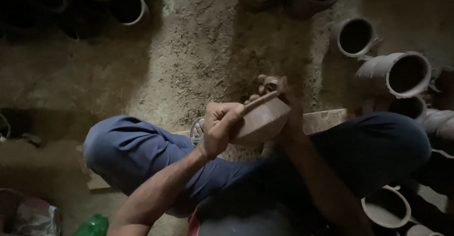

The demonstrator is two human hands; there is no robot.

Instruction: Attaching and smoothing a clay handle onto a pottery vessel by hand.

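Left hand (218,127) fisted around a thin wooden stick (259,101), pressed against a brown unfired clay pot (260,122) cradled by the right hand (288,117); green plastic bottle (92,225) at lower left.

bare dirt floor (189,51) open ahead, clay pots (395,75) crowding right, more pots (127,6) top left

One clay bowl (262,122) sits in two hands, the left hand (220,127) and the right hand (286,117), along with one thin stick (260,101). About ten clay pots (395,75) lie around on the dirt floor (198,51). One green bottle (92,225) shows at the bottom edge.
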